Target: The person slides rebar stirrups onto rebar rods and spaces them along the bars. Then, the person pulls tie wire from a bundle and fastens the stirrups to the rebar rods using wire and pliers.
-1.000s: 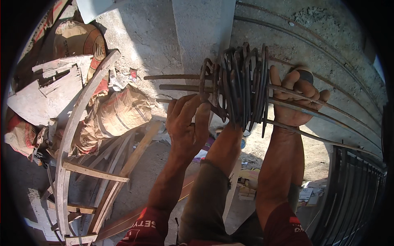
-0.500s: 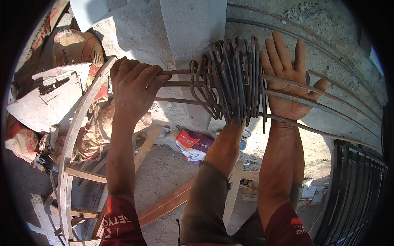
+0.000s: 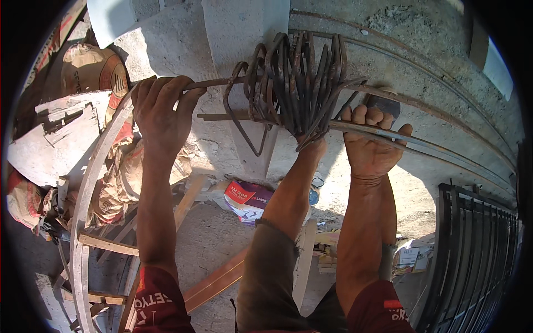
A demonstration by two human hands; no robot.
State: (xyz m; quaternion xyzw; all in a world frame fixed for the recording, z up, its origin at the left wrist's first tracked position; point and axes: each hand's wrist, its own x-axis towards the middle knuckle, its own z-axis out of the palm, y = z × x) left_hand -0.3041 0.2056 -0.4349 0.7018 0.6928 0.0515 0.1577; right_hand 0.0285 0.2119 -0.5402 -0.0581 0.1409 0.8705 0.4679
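My left hand (image 3: pixel 155 119) is closed over the far one of several long steel rods (image 3: pixel 215 84), near its left end. A bundle of bent dark steel stirrups (image 3: pixel 294 83) hangs on the rods between my hands, some tilted and spread apart. To the right of the bundle, my right hand (image 3: pixel 371 155) has its palm up and its fingers curled around the two nearer rods (image 3: pixel 422 139). The left ends of those two rods stick out free past the bundle, short of my left hand. My bare knee is just below the stirrups.
Paper sacks (image 3: pixel 91 69) and a curved wooden frame (image 3: pixel 83 222) stand at the left. A purple and red bag (image 3: pixel 247 201) lies on the ground beyond my leg. A black metal grille (image 3: pixel 477 250) is at the right, and more long rods (image 3: pixel 438 75) lie at the far right.
My right hand has gone from spread fingers to curled around the nearer rods. The nearer rods have come away from my left hand. The stirrups have shifted left and fanned out.
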